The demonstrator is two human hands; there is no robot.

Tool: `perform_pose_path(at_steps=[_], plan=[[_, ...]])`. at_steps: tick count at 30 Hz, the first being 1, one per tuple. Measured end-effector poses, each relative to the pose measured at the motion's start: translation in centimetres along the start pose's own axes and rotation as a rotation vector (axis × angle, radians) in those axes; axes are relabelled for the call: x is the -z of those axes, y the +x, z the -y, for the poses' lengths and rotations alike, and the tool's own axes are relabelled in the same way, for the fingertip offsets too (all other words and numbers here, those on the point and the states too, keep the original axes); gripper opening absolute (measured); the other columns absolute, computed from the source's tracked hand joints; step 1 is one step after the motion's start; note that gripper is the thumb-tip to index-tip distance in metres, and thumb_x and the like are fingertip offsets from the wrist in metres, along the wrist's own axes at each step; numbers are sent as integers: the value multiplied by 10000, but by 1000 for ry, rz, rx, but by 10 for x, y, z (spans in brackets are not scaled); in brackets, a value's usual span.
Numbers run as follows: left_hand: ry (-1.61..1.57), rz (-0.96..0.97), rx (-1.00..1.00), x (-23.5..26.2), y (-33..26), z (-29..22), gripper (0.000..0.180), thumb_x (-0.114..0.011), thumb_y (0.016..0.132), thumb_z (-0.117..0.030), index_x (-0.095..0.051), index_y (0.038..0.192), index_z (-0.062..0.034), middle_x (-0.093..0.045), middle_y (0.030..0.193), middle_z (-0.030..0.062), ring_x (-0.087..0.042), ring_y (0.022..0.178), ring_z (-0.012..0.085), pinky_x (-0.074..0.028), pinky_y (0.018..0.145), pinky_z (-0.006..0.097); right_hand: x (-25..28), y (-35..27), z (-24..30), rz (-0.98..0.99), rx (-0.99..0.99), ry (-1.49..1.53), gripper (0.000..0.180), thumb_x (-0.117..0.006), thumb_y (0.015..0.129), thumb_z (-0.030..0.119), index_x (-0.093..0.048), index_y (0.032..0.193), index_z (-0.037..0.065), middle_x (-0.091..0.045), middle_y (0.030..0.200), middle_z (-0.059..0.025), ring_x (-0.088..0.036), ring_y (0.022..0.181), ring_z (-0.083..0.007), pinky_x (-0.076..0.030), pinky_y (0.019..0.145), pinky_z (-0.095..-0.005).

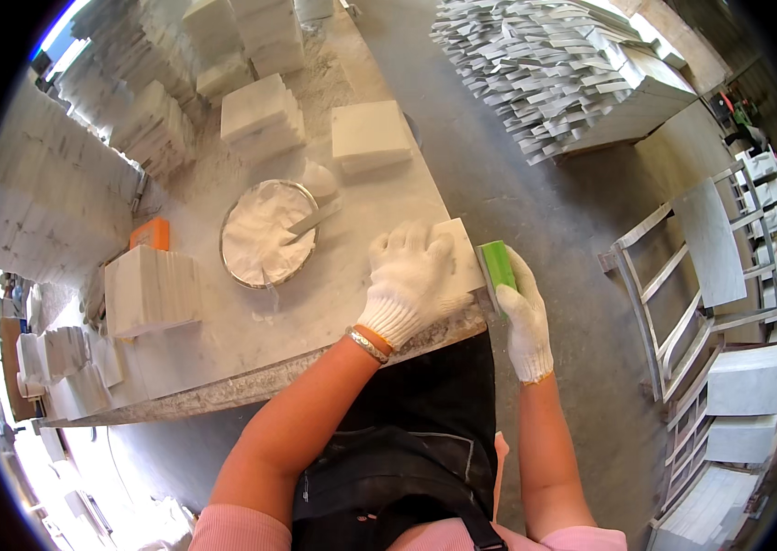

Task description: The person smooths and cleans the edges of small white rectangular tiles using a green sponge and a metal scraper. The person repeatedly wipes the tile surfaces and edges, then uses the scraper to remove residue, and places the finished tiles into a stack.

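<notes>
A pale stone tile (460, 241) lies at the right corner of the worktable. My left hand (411, 271), in a white knitted glove, presses down on it with the fingers bent over its top. My right hand (526, 317), gloved the same way, grips a green sanding block (498, 266) off the table's right edge. The block's grey face is against or very near the tile's right edge; whether they touch I cannot tell. Left of my left hand stands a round metal-rimmed bowl (267, 234) of white powder, with a flat putty knife (313, 222) resting in it.
Stone tile stacks (370, 133) stand on the worktable (315, 321), with taller stacks (58, 184) at the left. An orange object (150, 234) sits behind a nearer tile stack (152, 292). Across the floor are a large pile of stone strips (545, 73) and a metal rack (655, 303) holding slabs.
</notes>
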State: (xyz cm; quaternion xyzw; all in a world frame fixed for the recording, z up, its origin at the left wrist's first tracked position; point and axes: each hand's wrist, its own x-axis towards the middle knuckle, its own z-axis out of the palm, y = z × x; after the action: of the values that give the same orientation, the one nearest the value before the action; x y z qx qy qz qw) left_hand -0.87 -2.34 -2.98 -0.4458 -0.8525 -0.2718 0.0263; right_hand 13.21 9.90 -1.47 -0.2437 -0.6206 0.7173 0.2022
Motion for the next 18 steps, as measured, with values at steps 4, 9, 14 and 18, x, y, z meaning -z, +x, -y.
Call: perform_pose_path(at_steps=[4, 9, 14, 18], plan=[[12, -86, -56, -2, 3, -2, 556, -803, 671, -491, -636, 1026, -97, -559, 1173, 143, -515, 1194, 334, -347, 1016, 506, 4, 14, -15, -7, 91, -118, 655, -629, 910, 239, -450, 1489, -7, -559, 1382, -88, -545, 1169, -144, -472, 930, -266], [15, 3, -20, 10, 3, -4, 579, -776, 706, -485, -649, 1099, -79, -566, 1222, 160, -516, 1216, 348, -351, 1027, 506, 11, 32, -12, 27, -58, 119, 624, -607, 927, 200, -445, 1488, -20, -545, 1406, -92, -530, 1242, -165, -421, 1057, -312], [12, 47, 36, 0, 4, -4, 566, -767, 710, -490, -659, 1087, -81, -575, 1219, 157, -521, 1215, 343, -352, 1025, 506, 11, 10, -17, 45, 177, -296, 643, -624, 930, 229, -438, 1495, -15, -534, 1429, -113, -503, 1302, -205, -380, 1114, -332], [16, -47, -34, 2, 3, -4, 493, -721, 778, -486, -666, 1065, -89, -584, 1212, 161, -532, 1206, 369, -363, 1034, 502, 5, 36, -34, -26, -18, 35, 653, -658, 919, 240, -459, 1488, -11, -513, 1466, -124, -490, 1319, -188, -370, 1118, -324]])
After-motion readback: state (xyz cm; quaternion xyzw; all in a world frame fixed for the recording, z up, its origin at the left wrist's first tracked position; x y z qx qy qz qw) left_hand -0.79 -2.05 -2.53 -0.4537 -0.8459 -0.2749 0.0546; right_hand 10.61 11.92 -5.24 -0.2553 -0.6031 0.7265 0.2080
